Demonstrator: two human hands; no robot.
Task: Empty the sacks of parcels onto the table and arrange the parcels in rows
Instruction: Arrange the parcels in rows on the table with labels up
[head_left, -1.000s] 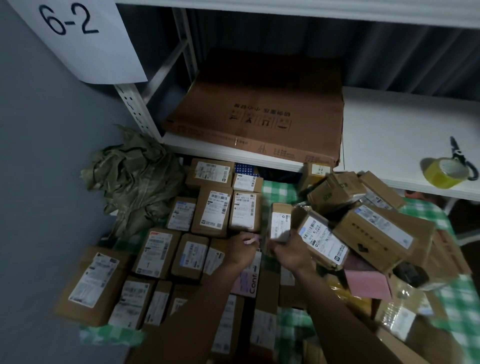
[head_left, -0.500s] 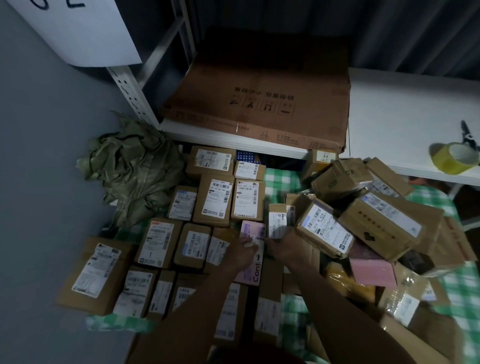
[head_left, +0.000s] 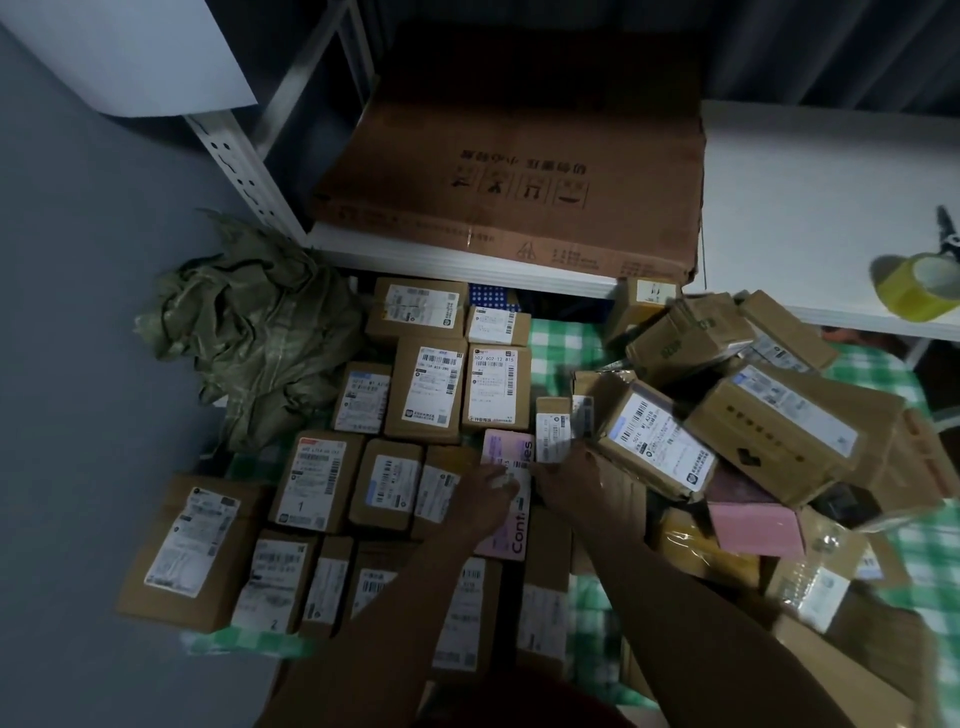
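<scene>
The left hand (head_left: 488, 491) presses curled fingers onto the flat pink printed parcel (head_left: 506, 493) at the right end of the rows on the green-checked counter (head_left: 558, 340). The right hand (head_left: 563, 475) pinches a small labelled brown box (head_left: 552, 434) just beyond it. To the right, the loose heap of brown cardboard parcels (head_left: 753, 410) leans close; nudging it could spill boxes across the rows.

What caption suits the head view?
Both hands, left and right, set a pink parcel into rows of boxes.

Left hand (head_left: 485, 491) and right hand (head_left: 563, 475) reach forward, fingers curled.
</scene>
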